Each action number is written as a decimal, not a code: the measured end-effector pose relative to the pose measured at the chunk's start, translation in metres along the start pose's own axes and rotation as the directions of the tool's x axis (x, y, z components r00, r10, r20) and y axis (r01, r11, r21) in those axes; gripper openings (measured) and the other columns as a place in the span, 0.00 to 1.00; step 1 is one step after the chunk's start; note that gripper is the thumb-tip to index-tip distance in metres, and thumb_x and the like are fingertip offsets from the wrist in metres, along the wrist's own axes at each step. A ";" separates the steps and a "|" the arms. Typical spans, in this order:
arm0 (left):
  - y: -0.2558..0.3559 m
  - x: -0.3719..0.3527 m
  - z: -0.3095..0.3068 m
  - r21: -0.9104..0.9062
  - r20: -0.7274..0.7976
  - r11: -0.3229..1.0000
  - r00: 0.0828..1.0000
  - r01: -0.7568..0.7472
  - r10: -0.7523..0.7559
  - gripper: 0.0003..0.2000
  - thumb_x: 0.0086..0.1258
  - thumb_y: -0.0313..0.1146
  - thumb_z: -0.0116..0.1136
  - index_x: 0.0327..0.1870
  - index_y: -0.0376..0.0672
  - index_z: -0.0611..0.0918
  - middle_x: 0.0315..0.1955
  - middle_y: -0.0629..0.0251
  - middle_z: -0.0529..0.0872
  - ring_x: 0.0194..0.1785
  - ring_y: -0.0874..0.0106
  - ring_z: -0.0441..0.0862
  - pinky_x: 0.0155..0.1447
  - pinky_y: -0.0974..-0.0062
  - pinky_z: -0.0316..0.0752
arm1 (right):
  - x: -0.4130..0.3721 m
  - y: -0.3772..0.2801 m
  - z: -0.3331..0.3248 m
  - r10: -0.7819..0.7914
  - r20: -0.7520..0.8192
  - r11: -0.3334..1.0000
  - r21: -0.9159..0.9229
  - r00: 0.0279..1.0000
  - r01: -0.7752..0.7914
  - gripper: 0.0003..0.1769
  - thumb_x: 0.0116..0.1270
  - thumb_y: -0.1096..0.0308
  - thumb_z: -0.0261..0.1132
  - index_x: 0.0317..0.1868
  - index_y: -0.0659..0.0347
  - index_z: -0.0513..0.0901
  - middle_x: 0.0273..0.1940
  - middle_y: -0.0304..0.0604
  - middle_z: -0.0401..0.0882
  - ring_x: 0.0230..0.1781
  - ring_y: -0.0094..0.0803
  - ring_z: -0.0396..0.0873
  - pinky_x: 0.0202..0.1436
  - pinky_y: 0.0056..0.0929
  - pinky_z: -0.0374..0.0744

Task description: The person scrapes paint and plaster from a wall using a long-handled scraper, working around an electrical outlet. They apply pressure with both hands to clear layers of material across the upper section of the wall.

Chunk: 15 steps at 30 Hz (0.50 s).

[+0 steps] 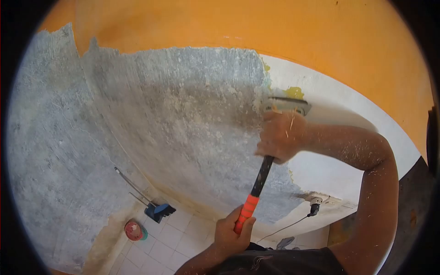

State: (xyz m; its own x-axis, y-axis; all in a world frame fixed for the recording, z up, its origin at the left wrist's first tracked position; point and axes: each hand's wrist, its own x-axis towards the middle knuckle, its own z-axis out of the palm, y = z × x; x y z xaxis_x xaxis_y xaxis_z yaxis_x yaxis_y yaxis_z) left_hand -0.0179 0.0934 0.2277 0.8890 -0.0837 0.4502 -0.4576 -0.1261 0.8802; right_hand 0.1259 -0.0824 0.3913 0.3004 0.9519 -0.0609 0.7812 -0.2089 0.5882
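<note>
A long scraper with a wide grey head [286, 105] and a black and orange handle [260, 181] lies across the wall. Its blade touches the wall where bare grey plaster [183, 119] meets white paint [321, 169], beside a small yellow-green patch [294, 92]. My right hand [282, 135] is closed round the upper shaft, just below the head. Lower down, my left hand [234, 231] wraps round the orange grip. Small light flakes show over my right hand and forearm.
Orange paint [275, 23] covers the upper wall. A black plug [314, 209] with a cord sits in a wall socket [316, 200] at lower right. On the tiled floor [169, 233] are a blue dustpan [158, 211], a long-handled brush and a red and green bucket [135, 230].
</note>
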 end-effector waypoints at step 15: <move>-0.008 0.026 -0.005 0.076 -0.029 0.996 0.998 0.053 -0.050 0.06 0.62 0.27 0.55 0.36 0.33 0.79 0.15 0.66 0.72 0.20 0.82 0.66 0.25 0.79 0.64 | 0.014 0.020 0.004 -0.041 -0.031 0.994 -0.104 0.999 0.038 0.09 0.50 0.57 0.63 0.20 0.48 0.75 0.19 0.29 0.75 0.26 0.29 0.77 0.41 0.28 0.72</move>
State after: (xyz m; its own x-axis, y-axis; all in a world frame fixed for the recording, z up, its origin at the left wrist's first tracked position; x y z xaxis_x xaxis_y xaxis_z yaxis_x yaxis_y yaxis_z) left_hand 0.0088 0.0974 0.2330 0.9111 -0.0490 0.4094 -0.4103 -0.2055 0.8885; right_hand 0.1474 -0.0738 0.3989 0.2509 0.9661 -0.0603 0.7306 -0.1481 0.6665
